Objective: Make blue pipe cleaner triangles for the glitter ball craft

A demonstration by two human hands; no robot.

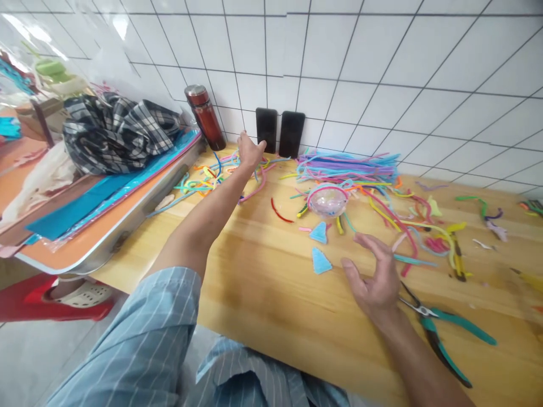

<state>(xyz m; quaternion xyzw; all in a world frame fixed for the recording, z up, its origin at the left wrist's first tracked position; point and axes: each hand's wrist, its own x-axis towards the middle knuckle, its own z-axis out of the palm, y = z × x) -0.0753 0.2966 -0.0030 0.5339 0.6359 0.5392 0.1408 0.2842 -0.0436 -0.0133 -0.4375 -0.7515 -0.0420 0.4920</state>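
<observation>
My left hand is stretched far across the wooden table, its fingers over a loose pile of coloured pipe cleaners next to two dark phones leaning on the tiled wall. Whether it grips anything I cannot make out. My right hand hovers open above the table, fingers spread, holding nothing. Close to it lie two blue fuzzy triangles and a clear ball ringed in pink pipe cleaner. Teal-handled pliers rest just right of my right wrist.
A bundle of straight pipe cleaners lies against the wall. A red-brown flask stands at the back left. A side table holds blue sheets and a plaid cloth. More scraps lie at far right.
</observation>
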